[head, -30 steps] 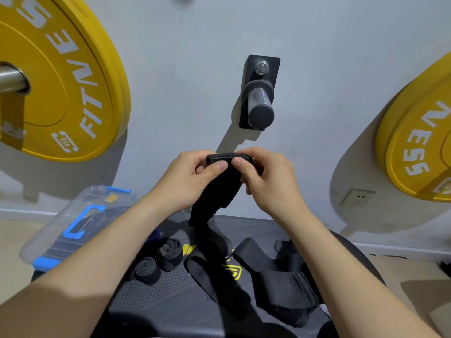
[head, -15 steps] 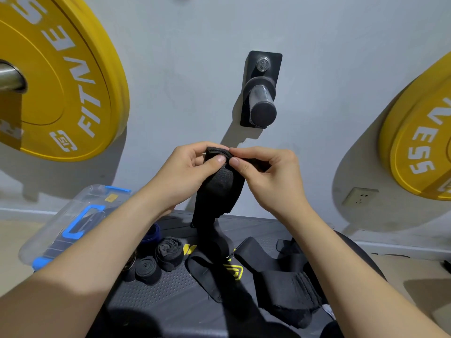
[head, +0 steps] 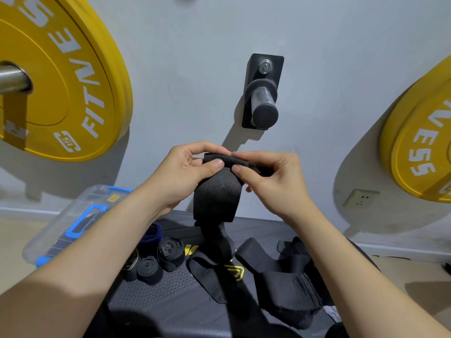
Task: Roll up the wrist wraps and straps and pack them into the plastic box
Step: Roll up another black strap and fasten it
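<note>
The black wrist wrap (head: 217, 193) is held up before the wall, its top end pinched between the thumb and curled fingers of the left hand (head: 185, 172) and of the right hand (head: 271, 181). Its tail hangs down to the dark bench (head: 158, 293), near the rolled wraps (head: 168, 252) and the loose wraps (head: 288, 286). The plastic box (head: 73, 215) lies far left. Since half a second ago both hands have barely shifted, and the top fold lies flatter.

Fresh fold atop the wrist wrap (head: 216, 191)
</note>
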